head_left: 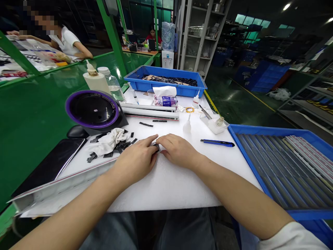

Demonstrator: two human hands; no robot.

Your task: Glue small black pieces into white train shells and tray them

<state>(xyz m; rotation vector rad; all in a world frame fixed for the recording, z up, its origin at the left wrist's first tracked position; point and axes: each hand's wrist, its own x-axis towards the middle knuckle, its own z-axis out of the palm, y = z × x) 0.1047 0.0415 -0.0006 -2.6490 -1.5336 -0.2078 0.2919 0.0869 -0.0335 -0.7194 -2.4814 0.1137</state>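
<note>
My left hand (136, 160) and my right hand (177, 150) meet at the middle of the white foam mat (166, 184). Both have their fingers pinched together on a small dark piece (155, 144) that shows only between the fingertips. I cannot make out what the piece is. A white cloth (109, 141) lies just left of my left hand among several small black strips (122, 145). A long white and silver profile (59, 189) lies under my left forearm, running to the near left corner.
A blue utility knife (217, 142) lies right of my hands. A blue tray (286, 166) of long bars stands at right, another blue tray (166, 80) at the back. A round purple-rimmed device (92, 109), bottles (95, 81), tissues (165, 96) and a clear dish (214, 123) stand behind. A person (65, 40) sits far left.
</note>
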